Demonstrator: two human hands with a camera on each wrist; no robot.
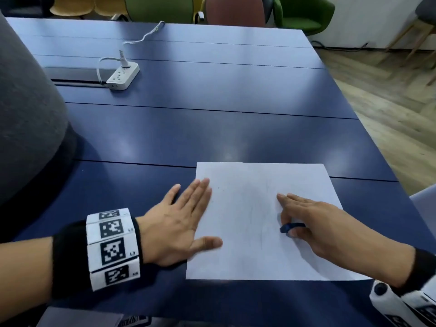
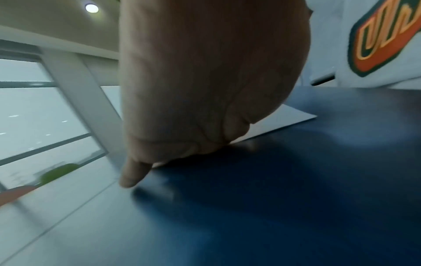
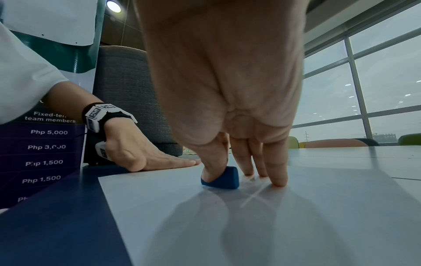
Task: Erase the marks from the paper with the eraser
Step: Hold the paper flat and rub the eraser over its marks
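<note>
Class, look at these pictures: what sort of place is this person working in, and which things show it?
Probably an office meeting room or lounge: a long dark blue table, coloured upholstered chairs beyond it, and a white power strip lying on top.

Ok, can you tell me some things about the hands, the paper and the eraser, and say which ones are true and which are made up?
1. The left hand lies flat on the paper's left edge. True.
2. The eraser is red. False: it is blue.
3. The right hand holds the eraser against the paper. True.
4. The paper is crumpled into a ball. False: it lies flat on the blue table.
5. A white power strip sits on the paper. False: it is far off on the table.
</note>
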